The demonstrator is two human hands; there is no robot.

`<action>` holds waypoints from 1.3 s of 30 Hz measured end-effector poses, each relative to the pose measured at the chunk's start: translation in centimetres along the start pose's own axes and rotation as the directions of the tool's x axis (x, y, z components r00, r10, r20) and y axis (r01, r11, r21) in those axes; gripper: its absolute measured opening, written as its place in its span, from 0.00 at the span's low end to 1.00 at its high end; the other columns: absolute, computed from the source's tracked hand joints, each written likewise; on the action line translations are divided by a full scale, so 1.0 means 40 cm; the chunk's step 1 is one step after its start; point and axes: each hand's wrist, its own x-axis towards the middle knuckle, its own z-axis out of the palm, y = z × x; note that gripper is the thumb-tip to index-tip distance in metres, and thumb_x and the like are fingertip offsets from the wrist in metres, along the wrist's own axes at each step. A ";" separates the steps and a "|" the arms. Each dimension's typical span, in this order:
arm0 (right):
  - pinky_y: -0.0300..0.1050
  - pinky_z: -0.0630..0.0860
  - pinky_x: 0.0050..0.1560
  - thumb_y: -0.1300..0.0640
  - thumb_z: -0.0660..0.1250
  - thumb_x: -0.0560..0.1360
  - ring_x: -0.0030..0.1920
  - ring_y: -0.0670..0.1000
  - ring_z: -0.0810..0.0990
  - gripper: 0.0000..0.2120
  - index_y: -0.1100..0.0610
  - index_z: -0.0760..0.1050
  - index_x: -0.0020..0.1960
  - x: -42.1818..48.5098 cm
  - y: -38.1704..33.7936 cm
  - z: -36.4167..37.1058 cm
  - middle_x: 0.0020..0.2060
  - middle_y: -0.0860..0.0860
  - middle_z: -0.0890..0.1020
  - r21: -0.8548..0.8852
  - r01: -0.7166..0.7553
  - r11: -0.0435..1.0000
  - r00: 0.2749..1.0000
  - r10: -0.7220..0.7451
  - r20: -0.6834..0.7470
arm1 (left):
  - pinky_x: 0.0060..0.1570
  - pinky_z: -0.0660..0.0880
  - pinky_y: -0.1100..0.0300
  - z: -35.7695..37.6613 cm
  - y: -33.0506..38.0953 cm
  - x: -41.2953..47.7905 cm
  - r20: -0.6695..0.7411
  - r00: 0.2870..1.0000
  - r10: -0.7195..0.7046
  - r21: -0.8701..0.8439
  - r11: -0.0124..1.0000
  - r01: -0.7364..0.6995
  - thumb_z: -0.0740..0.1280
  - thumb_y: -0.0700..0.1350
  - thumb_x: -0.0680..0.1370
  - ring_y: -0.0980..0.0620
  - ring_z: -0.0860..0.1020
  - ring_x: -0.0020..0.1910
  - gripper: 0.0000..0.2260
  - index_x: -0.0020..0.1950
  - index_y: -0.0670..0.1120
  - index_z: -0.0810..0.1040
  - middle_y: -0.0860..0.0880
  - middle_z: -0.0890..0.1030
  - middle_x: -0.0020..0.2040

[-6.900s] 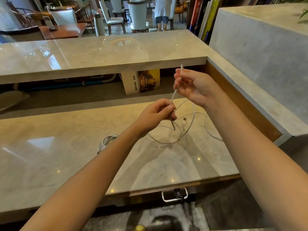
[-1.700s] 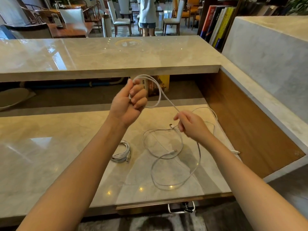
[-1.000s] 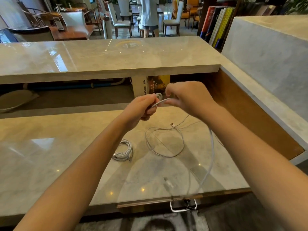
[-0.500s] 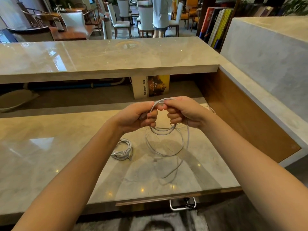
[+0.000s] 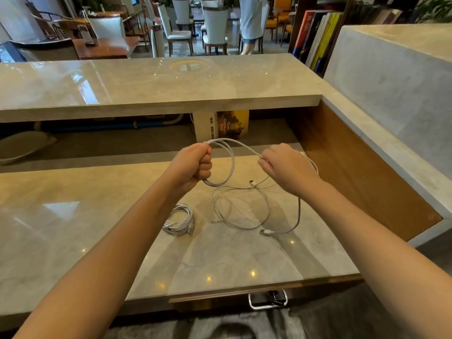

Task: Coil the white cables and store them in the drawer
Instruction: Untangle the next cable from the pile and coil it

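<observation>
My left hand [image 5: 194,165] grips a small loop of a white cable [image 5: 231,165] in its fist above the marble desk. A little to the right, my right hand [image 5: 286,167] pinches the same cable's free run, stretched between the two hands. The cable's tail hangs from my right hand and ends on the desk at a connector [image 5: 265,232]. A second white cable [image 5: 241,206] lies loose in a ring under my hands. A third, coiled white cable [image 5: 179,218] sits on the desk left of it. The drawer handle [image 5: 267,299] shows under the desk's front edge.
A raised marble counter [image 5: 156,89] runs across the back, with a shelf below holding two books [image 5: 221,124]. A wooden side panel [image 5: 362,167] and a stone wall close off the right. Chairs and a standing person are far behind.
My hands have drawn apart: the right hand slid rightward along the cable while the left keeps the loop in its fist. The tail now lies on the desk.
</observation>
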 end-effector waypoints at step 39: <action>0.48 0.78 0.43 0.44 0.61 0.77 0.40 0.50 0.81 0.19 0.59 0.77 0.41 -0.039 -0.172 0.035 0.32 0.52 0.82 0.742 -0.440 -0.506 0.788 0.179 0.589 | 0.37 0.73 0.56 0.072 -0.139 0.033 -0.196 0.942 0.271 0.521 0.843 -0.134 0.52 0.49 0.82 0.47 0.73 0.37 0.14 0.43 0.49 0.74 0.42 0.75 0.40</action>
